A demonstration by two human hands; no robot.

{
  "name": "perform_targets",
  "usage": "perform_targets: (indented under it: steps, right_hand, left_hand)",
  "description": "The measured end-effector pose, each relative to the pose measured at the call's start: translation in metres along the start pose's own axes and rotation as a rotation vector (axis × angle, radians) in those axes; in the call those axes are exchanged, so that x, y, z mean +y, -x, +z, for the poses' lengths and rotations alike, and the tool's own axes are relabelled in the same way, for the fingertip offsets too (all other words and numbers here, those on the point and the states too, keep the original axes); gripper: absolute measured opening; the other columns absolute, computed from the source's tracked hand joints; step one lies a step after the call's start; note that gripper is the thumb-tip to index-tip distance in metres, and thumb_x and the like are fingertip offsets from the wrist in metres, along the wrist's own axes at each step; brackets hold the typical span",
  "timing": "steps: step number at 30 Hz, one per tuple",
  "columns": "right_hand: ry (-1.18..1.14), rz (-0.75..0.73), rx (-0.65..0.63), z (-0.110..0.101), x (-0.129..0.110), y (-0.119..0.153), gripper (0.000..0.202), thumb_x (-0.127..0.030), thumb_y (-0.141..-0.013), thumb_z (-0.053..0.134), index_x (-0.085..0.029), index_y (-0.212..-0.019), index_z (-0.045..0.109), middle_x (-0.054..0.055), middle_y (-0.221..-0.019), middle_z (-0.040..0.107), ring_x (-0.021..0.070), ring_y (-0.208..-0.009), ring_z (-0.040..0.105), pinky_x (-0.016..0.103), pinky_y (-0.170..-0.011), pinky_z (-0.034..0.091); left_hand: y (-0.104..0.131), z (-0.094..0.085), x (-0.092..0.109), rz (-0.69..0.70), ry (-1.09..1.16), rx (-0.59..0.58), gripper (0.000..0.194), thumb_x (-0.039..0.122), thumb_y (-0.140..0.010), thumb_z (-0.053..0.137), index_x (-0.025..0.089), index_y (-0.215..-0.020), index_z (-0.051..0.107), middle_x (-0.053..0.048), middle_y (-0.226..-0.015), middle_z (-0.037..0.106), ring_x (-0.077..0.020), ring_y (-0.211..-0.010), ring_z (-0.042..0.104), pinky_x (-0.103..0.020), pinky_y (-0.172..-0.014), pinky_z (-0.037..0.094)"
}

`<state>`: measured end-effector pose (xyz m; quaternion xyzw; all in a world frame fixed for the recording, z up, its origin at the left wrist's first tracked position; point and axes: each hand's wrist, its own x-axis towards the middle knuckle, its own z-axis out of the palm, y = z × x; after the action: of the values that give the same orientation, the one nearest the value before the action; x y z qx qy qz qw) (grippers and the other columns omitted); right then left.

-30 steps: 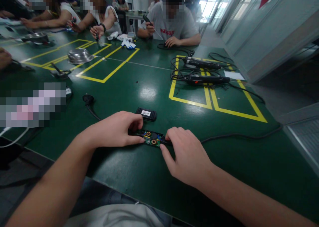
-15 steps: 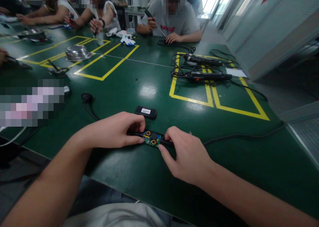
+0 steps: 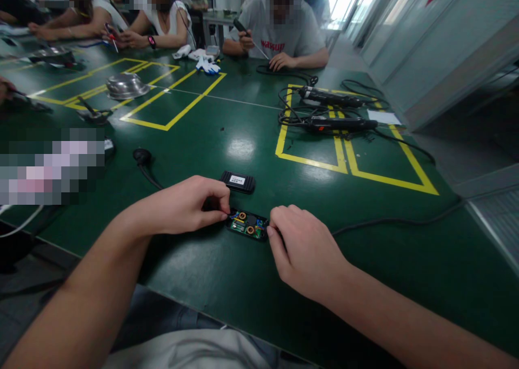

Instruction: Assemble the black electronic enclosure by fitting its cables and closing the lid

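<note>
Pinching slim black cable [image 3: 397,219] in narrowed fingers [image 3: 221,216], best pressed evenly, flanking oblong black plastic case [image 3: 248,235] near counter's front edge [image 3: 194,303].

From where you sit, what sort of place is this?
Probably an electronics workshop, perhaps for assembly or training. Several people sit around a green table marked with yellow tape. Corded tools, possibly electric screwdrivers, lie on it, and an exposed circuit board sits in an open black case.

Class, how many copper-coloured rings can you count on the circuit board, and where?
2. The first ring sits towards the far edge of the circuit board, the second ring nearer the camera and further right. Others may be hidden.
</note>
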<state>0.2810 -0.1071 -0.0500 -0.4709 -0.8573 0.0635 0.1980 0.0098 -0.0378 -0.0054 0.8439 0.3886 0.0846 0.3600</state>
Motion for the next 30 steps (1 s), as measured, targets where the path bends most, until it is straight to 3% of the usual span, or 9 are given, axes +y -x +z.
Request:
perform_targets:
  steps: [4, 8, 11, 13, 17, 21, 23, 26, 30]
  right_hand:
    - [-0.007, -0.038, 0.043, 0.002, 0.002, -0.001, 0.021, -0.015, -0.100, 0.047, -0.026, -0.083, 0.047, 0.003, -0.077, 0.055, 0.0231, -0.073, 0.051, 0.038, -0.069, 0.031]
    - [-0.067, -0.038, 0.057, 0.004, 0.005, -0.003, 0.018, -0.015, -0.096, 0.052, -0.026, -0.083, 0.046, 0.002, -0.077, 0.055, 0.0220, -0.073, 0.051, 0.036, -0.068, 0.033]
    - [-0.066, -0.045, 0.078, 0.007, 0.007, -0.004, 0.017, -0.015, -0.097, 0.053, -0.026, -0.083, 0.049, 0.003, -0.078, 0.058, 0.0227, -0.075, 0.051, 0.037, -0.070, 0.034]
    - [-0.057, -0.049, 0.095, 0.010, 0.009, -0.004, 0.018, -0.015, -0.099, 0.052, -0.025, -0.084, 0.051, 0.004, -0.079, 0.060, 0.0233, -0.076, 0.053, 0.038, -0.072, 0.034]
    - [-0.037, -0.046, 0.107, 0.014, 0.011, -0.005, 0.018, -0.016, -0.102, 0.051, -0.024, -0.087, 0.056, 0.005, -0.082, 0.064, 0.0242, -0.080, 0.055, 0.039, -0.074, 0.035]
    - [-0.074, -0.017, 0.104, 0.016, 0.012, -0.005, 0.015, -0.018, -0.103, 0.051, -0.024, -0.090, 0.057, 0.006, -0.085, 0.066, 0.0251, -0.082, 0.058, 0.040, -0.075, 0.038]
    - [-0.137, 0.025, 0.140, 0.017, 0.012, -0.005, 0.009, -0.019, -0.101, 0.052, -0.022, -0.107, 0.059, 0.007, -0.090, 0.068, 0.0257, -0.083, 0.060, 0.041, -0.077, 0.041]
    - [-0.217, 0.070, 0.176, 0.015, 0.013, -0.003, 0.046, -0.021, -0.095, 0.054, -0.018, -0.140, 0.047, 0.009, -0.104, 0.070, 0.0271, -0.088, 0.063, 0.043, -0.081, 0.046]
    - [-0.218, 0.049, 0.109, 0.010, 0.012, 0.000, 0.068, -0.024, -0.085, 0.059, -0.019, -0.150, 0.039, 0.011, -0.112, 0.070, 0.0292, -0.095, 0.065, 0.046, -0.085, 0.048]
  left_hand:
    - [0.000, -0.001, 0.003, 0.057, -0.103, 0.053, 0.019, 0.034, -0.097, 0.069, 0.022, -0.085, 0.077, -0.002, -0.095, 0.076, -0.0201, -0.093, 0.068, -0.032, -0.088, 0.052]
    - [-0.006, 0.006, 0.012, 0.120, -0.212, 0.222, 0.027, 0.035, -0.098, 0.065, 0.022, -0.080, 0.080, -0.007, -0.104, 0.070, -0.0240, -0.101, 0.063, -0.040, -0.097, 0.052]
    - [-0.015, 0.016, 0.010, 0.105, -0.252, 0.444, 0.029, 0.035, -0.102, 0.059, 0.023, -0.096, 0.084, -0.011, -0.122, 0.072, -0.0285, -0.114, 0.063, -0.049, -0.108, 0.054]
    - [-0.022, 0.023, 0.004, 0.043, -0.286, 0.506, 0.031, 0.032, -0.104, 0.057, 0.023, -0.118, 0.082, -0.013, -0.142, 0.071, -0.0328, -0.133, 0.062, -0.057, -0.120, 0.049]
    - [-0.030, 0.028, -0.010, -0.068, -0.303, 0.433, 0.046, 0.031, -0.100, 0.064, 0.024, -0.146, 0.071, -0.013, -0.153, 0.071, -0.0362, -0.145, 0.061, -0.062, -0.123, 0.049]
    - [-0.030, 0.026, -0.013, -0.106, -0.320, 0.422, 0.040, 0.035, -0.099, 0.069, 0.023, -0.137, 0.076, -0.012, -0.136, 0.079, -0.0357, -0.127, 0.068, -0.059, -0.113, 0.054]
    - [-0.027, 0.023, -0.009, -0.076, -0.293, 0.447, 0.038, 0.038, -0.099, 0.070, 0.023, -0.134, 0.077, -0.012, -0.133, 0.078, -0.0344, -0.124, 0.068, -0.056, -0.112, 0.055]
    - [-0.021, 0.018, -0.001, 0.028, -0.185, 0.447, 0.038, 0.040, -0.098, 0.073, 0.022, -0.130, 0.078, -0.011, -0.129, 0.076, -0.0317, -0.122, 0.068, -0.052, -0.112, 0.054]
    - [-0.014, 0.013, 0.010, 0.131, -0.045, 0.319, 0.035, 0.038, -0.092, 0.078, 0.024, -0.124, 0.078, -0.007, -0.125, 0.075, -0.0279, -0.116, 0.071, -0.044, -0.107, 0.056]
